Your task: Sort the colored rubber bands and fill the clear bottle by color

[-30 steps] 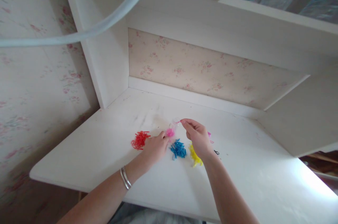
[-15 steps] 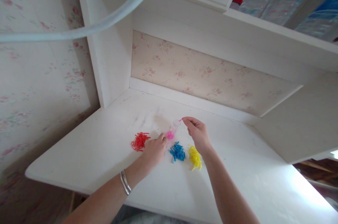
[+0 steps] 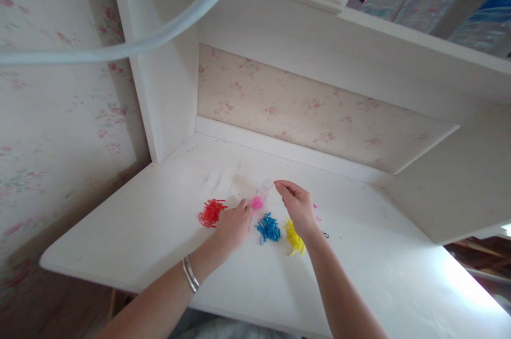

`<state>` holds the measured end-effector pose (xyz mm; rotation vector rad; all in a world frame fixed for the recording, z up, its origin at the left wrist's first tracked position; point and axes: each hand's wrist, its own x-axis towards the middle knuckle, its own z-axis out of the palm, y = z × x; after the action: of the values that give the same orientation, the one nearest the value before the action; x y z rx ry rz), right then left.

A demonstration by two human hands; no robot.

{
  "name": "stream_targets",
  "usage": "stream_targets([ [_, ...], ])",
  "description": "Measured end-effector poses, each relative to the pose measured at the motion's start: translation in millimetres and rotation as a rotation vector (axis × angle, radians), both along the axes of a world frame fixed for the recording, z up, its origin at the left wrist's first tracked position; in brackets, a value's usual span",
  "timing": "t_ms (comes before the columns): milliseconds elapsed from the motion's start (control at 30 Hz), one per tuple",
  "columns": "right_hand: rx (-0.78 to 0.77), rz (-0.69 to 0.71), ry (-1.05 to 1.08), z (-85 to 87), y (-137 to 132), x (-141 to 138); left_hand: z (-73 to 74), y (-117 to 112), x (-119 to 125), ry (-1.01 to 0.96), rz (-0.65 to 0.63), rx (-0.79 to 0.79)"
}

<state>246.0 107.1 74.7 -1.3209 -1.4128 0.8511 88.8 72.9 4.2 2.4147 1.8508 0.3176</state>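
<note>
Vial (image 3: 262,192), small, clear, pink bits inside: held tilted over desk (image 3: 159,232), behind blue heap (image 3: 268,227).
Likely light, rigid, slick and easily spilled; best gripped round the body. Left hand (image 3: 233,226) closed on its lower end. Right hand (image 3: 298,207) pinched narrow just beside its mouth; what the pinch holds cannot be told.

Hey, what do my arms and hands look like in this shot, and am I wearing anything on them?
Both forearms are bare as far as the view shows, with no sleeves and no gloves. The left hand has two thin silver bangles at its wrist. The right hand has nothing on its wrist. Any rings are too small to tell.
</note>
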Motion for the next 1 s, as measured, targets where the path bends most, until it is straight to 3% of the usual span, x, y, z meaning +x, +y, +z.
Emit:
stream_targets([
  [267, -0.034, 0.017, 0.056, -38.6, -22, -3, 6.9, -2, 3, 0.019, 0.005, -0.052],
  [433, -0.006, 0.021, -0.12, -58.9, -32, -3, 11.1, -7, 0, -0.058, -0.034, 0.003],
  [700, 0.039, 0.059, -0.711, -53.6, -44, -5, 26.3, -5, -22, -0.405, 0.035, 0.209],
  [833, 0.028, 0.155, -1.009, -50.3, -49, -22, 43.8, 4, -31, -0.487, 0.022, 0.308],
  [1000, 0.145, 0.215, -1.13, -44.8, -45, -44, 72.8, 13, -26, -0.476, -0.029, 0.358],
])
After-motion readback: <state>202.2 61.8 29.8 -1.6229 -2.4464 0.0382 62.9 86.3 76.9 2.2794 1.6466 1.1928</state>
